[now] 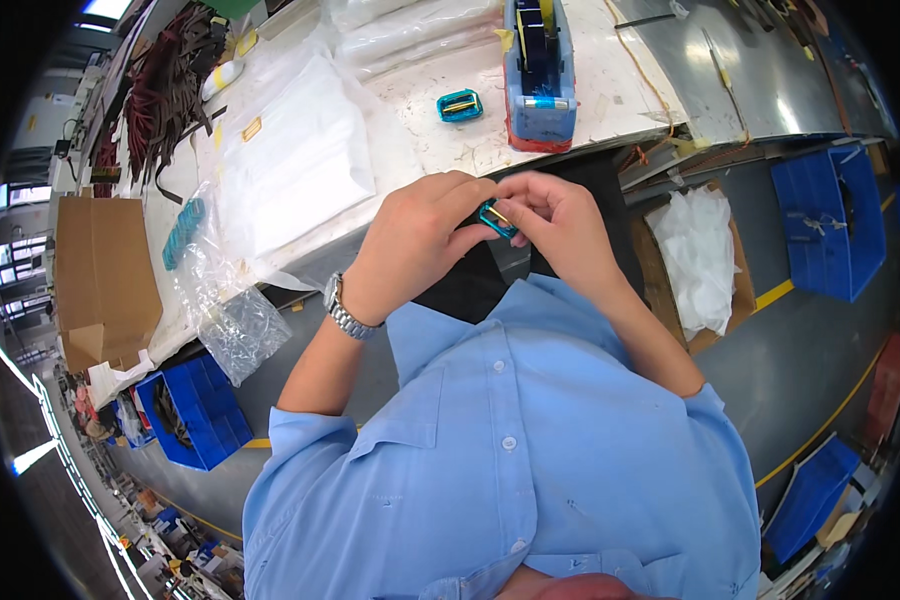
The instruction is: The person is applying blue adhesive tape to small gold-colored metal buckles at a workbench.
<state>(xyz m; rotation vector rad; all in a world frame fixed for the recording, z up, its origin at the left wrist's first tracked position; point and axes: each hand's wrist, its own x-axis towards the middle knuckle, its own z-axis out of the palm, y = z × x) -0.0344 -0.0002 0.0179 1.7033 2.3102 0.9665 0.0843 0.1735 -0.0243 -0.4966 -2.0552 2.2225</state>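
Note:
Just off the front edge of the white table, my left hand and my right hand meet around a small teal belt buckle with a gold-coloured bar. Both hands are closed on it, thumbs and fingertips pinching its sides. Part of the buckle is hidden behind the fingers. A second teal buckle, also with a gold bar, lies flat on the table beyond my hands. To its right stands a blue tape dispenser with a red base. A small gold-coloured frame rests on a white sheet at the left.
Clear plastic bags hang over the table's left edge, near a cardboard box. Dark straps are heaped at the far left. Blue bins stand on the floor. Right of my arm sits a carton with white wrapping.

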